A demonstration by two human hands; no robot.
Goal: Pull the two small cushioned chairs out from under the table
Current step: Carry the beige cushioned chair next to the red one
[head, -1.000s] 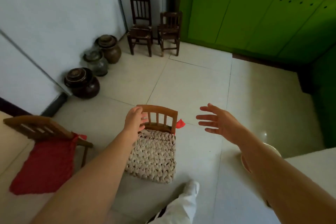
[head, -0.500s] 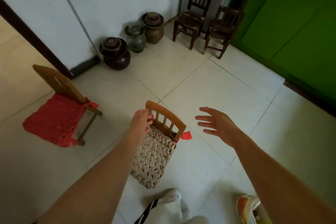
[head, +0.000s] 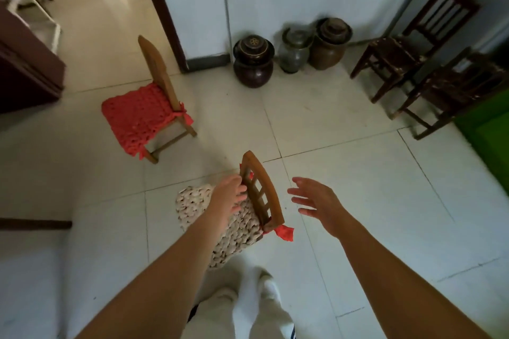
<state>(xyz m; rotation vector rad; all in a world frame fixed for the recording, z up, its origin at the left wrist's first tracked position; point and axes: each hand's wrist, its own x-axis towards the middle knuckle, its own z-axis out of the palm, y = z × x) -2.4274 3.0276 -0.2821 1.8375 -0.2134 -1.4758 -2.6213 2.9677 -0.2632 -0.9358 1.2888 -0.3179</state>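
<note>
- Left hand (head: pixel 230 195), fingers curled, seemingly gripping the backrest of the small wooden chair with cream knitted cushion (head: pixel 237 217).
- Right hand (head: pixel 316 201) hovers at 3 o'clock, fingers spread.
- Small wooden chair with red knitted cushion (head: pixel 143 115) stands at 10 o'clock on the tiled floor (head: pixel 358 187).

Probably a home kitchen: tiled floor (head: pixel 344 179), pickling jars (head: pixel 253 60), green cabinet (head: pixel 490 129).

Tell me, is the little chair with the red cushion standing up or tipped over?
Standing up. The chair with the red cushion has its legs down on the tiled floor, backrest pointing up, and no hand touches it.
</note>
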